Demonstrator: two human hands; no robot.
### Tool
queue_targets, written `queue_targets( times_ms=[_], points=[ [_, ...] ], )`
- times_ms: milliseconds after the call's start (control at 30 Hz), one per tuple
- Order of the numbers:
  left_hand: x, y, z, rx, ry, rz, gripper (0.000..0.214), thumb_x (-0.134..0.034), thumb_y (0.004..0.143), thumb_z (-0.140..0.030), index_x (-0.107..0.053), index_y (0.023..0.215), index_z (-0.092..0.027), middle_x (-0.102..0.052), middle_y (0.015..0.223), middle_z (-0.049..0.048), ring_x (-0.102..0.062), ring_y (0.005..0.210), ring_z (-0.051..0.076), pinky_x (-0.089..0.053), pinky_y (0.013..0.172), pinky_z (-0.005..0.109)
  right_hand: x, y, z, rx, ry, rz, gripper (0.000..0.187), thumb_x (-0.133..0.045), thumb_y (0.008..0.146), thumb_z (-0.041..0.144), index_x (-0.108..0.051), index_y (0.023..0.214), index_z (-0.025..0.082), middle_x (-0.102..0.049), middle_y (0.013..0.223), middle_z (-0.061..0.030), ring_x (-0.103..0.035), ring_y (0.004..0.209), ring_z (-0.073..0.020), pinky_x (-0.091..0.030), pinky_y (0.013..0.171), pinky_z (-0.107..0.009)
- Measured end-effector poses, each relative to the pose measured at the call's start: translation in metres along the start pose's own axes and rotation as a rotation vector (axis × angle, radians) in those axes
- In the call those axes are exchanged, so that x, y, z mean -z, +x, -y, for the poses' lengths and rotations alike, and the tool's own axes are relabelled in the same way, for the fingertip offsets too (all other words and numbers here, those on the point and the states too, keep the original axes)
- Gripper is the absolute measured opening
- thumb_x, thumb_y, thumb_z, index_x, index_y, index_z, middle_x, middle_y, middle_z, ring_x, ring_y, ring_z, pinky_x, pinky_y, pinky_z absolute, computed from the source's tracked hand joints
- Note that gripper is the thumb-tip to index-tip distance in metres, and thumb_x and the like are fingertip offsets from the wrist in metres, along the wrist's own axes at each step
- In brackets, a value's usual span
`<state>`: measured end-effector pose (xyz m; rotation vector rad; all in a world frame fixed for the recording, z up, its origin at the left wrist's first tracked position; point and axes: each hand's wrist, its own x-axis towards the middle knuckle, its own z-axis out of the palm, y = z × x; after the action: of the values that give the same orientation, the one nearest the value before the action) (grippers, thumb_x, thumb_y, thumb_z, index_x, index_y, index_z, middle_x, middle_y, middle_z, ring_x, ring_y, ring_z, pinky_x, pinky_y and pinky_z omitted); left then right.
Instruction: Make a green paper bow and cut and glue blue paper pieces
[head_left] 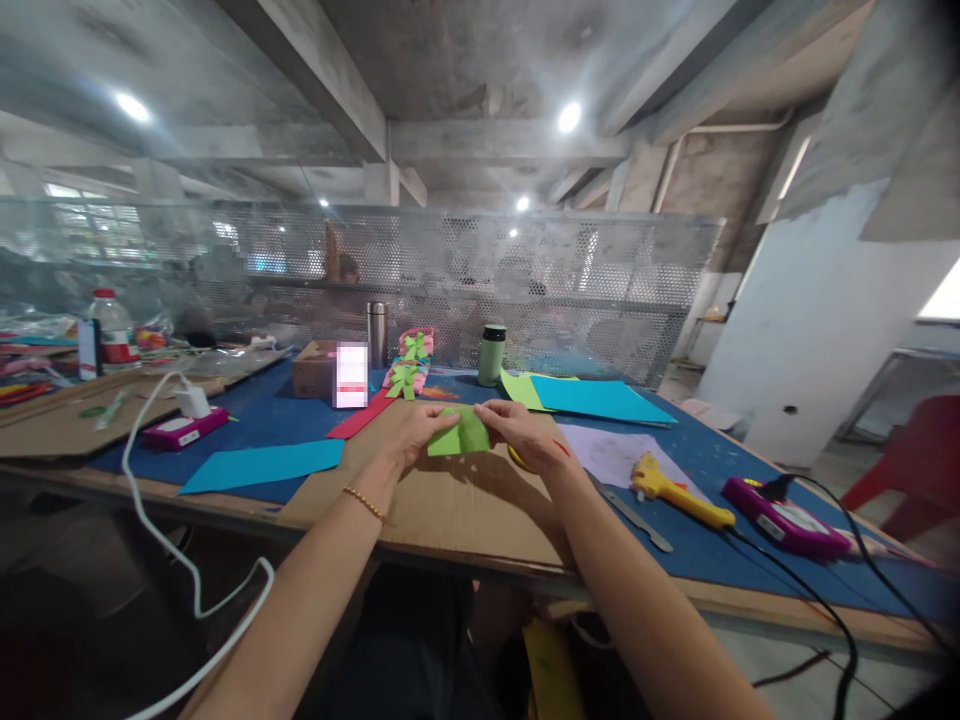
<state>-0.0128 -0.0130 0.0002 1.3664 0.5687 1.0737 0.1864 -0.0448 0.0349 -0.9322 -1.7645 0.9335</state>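
A small piece of light green paper (459, 434) is held up between both hands over a sheet of brown cardboard (450, 505). My left hand (418, 432) pinches its left side, with a gold bead bracelet on the wrist. Its upper right side is gripped by the fingers of my right hand (517, 428). Under the right hand, the yellow handle of a tool (519, 459) shows in part; the rest is hidden. Behind the hands stands a pink piece decorated with green paper bows (409, 365).
Blue paper strip (262, 465) and red paper (364, 415) lie left; blue sheets (600, 398) and lilac paper (619, 450) lie right. A yellow glue gun (679, 492), metal blade tool (637, 520), purple power strip (784, 518), green flask (492, 356), steel flask (377, 335) and phone (351, 375) surround the cardboard.
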Motion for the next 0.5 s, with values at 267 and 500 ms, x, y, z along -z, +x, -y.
queue_targets(
  times_ms=[267,500],
  points=[
    [0.002,0.001,-0.007,0.031,-0.169,-0.109,0.025,-0.084,0.073,-0.028,-0.077,0.089,-0.011,-0.077,0.087,0.012,-0.072,0.079,0.024,-0.057,0.076,0.036,-0.005,-0.003,0.005,0.001,0.029,0.044,0.047,-0.067,0.084,0.064,-0.059,0.072,0.019,-0.054,0.057,0.0038,-0.051,0.053,-0.0108,-0.041,0.055,-0.025],
    [-0.006,-0.005,-0.018,0.083,-0.254,-0.099,0.019,-0.073,0.083,-0.02,-0.076,0.097,-0.009,-0.078,0.095,0.0155,-0.074,0.092,0.028,-0.058,0.086,0.039,-0.005,-0.008,0.017,-0.02,-0.058,0.046,0.054,-0.061,0.087,0.067,-0.055,0.064,0.019,-0.054,0.056,0.002,-0.05,0.051,-0.0108,-0.039,0.054,-0.027]
  ],
)
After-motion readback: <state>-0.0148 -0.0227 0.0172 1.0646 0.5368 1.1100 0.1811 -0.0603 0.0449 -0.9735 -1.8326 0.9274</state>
